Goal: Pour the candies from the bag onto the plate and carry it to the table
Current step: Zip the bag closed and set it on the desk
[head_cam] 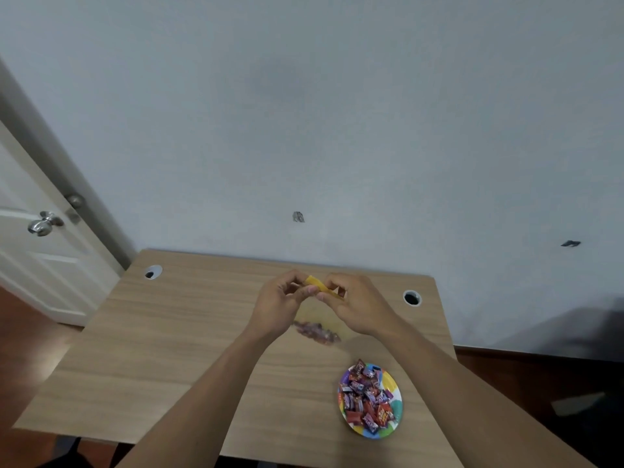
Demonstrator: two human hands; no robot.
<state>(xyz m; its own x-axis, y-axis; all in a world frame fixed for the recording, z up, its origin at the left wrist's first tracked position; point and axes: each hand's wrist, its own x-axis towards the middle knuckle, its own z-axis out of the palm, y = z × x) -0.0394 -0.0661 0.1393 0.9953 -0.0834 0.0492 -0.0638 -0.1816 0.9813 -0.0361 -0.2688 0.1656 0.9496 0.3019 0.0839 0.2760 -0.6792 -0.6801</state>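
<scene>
A clear bag (317,320) with a yellow top strip hangs over the middle of the wooden table (169,349). My left hand (282,305) and my right hand (354,305) pinch that strip from either side. Several candies sit blurred in the bag's bottom. A colourful paper plate (396,405) lies on the table near its front right, below my right forearm. Several wrapped candies (366,398), red and purple, are heaped on the plate.
The table stands against a pale wall, with a round cable hole at the back left (153,272) and another at the back right (412,297). A white door with a metal knob (44,224) is at the left.
</scene>
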